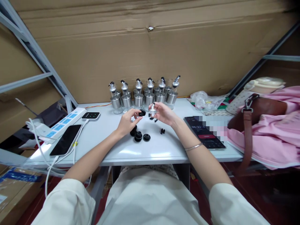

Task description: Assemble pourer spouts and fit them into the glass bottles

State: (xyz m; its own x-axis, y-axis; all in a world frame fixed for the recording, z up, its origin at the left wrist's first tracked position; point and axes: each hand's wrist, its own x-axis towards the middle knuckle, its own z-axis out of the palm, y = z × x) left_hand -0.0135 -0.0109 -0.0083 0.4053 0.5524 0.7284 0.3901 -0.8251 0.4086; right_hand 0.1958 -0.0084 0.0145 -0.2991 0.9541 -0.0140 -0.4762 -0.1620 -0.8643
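Note:
My left hand (128, 122) pinches a round black stopper (142, 113) between thumb and fingertips. Close beside it, my right hand (165, 114) grips a silver pourer spout (152, 111) with a dark tip pointing up. The two parts are a small gap apart. Below my left hand lie more black stoppers (138, 136), and one flat black stopper (146, 137) rests to their right. Small black pieces (162, 131) are scattered under and beside my right hand, some partly hidden by it.
Several glass-and-steel bottles (138, 99) with pourers stand in rows at the back. A power strip (63, 122), a phone (66, 140) and a small device (91, 116) lie left. Right are a tablet-like phone (203, 132), a plastic bag (207, 101) and a pink cloth (276, 134).

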